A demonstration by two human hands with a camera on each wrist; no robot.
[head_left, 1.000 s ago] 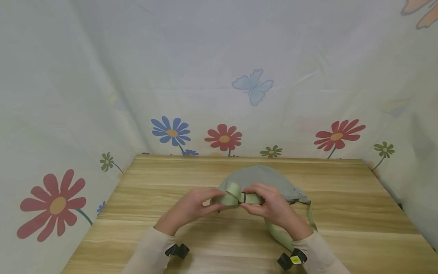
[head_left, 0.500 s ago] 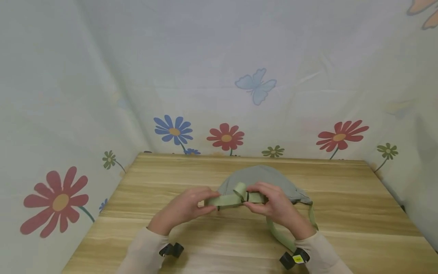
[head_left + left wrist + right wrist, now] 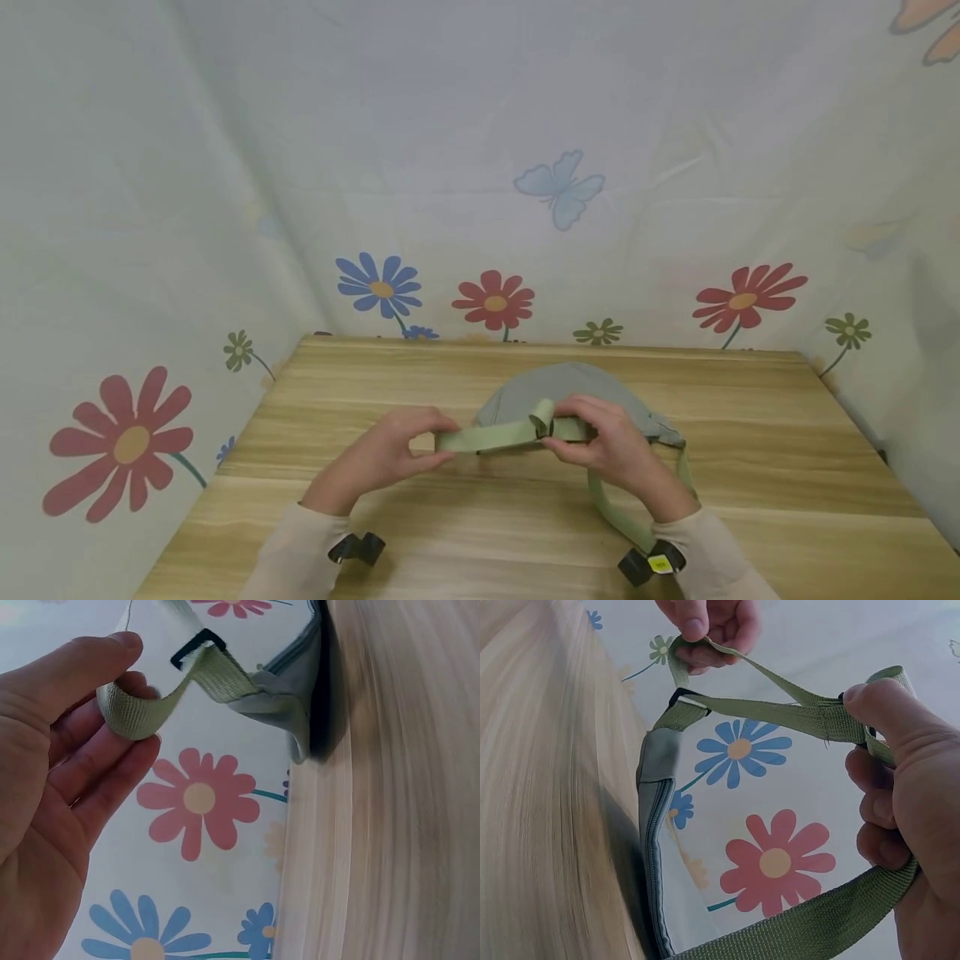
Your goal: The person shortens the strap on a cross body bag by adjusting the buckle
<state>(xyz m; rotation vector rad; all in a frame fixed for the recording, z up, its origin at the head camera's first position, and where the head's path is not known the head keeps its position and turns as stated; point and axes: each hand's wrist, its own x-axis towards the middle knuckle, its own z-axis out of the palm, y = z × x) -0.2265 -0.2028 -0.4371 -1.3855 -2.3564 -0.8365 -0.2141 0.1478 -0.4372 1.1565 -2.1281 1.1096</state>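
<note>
A grey-green waist bag (image 3: 570,387) lies on the table with its green webbing strap (image 3: 491,437) raised in front of it. My left hand (image 3: 382,450) pinches a bend of this strap between thumb and fingers. To the right, my right hand (image 3: 611,442) grips the strap beside a dark slider (image 3: 870,733), which the fingers partly cover. A short strap loop (image 3: 542,412) sticks up next to the right fingertips. At the bag's end, the left wrist view shows another black slider (image 3: 189,645) with webbing through it. The bag's zip (image 3: 656,840) appears in the right wrist view.
More strap (image 3: 618,521) hangs in a curve below the right hand onto the wooden table (image 3: 465,525). A flower-printed sheet (image 3: 435,167) encloses the table's back and sides. Small black devices (image 3: 356,547) sit at both wrists.
My left hand has moved left, drawing the strap out into a longer stretch. The loop by the right hand has become smaller. My right hand has shifted slightly right.
</note>
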